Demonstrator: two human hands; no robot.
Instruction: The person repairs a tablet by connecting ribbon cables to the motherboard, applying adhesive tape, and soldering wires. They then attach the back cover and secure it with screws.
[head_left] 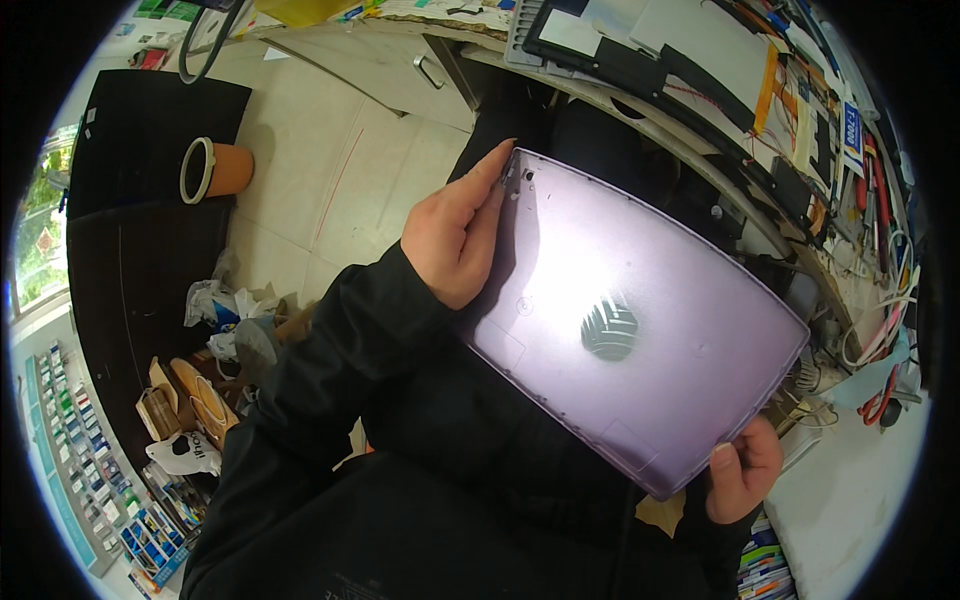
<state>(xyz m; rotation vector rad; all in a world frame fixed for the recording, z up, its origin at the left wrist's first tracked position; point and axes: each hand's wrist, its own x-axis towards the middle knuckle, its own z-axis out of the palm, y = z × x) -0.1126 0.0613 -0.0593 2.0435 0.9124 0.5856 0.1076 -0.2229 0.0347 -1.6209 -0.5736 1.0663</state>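
Note:
A pale purple tablet back cover [570,240] is held at a slant above my lap. It has a small camera hole near its upper left corner and a dark, striped oval patch in its middle. My left hand [455,240] grips the upper left edge, fingers pressed together along it. At the opposite, lower right corner, my right hand [743,472] pinches the rim between thumb and bent fingers. The parts of the fingers behind the cover are hidden.
A cluttered workbench [640,120] curves along the top and right, bearing dark panels, wires and tools. Red-handled scissors [880,400] lie at the far right. An orange-brown bin [232,170] stands at the upper left, with bags and boxes [185,400] below it.

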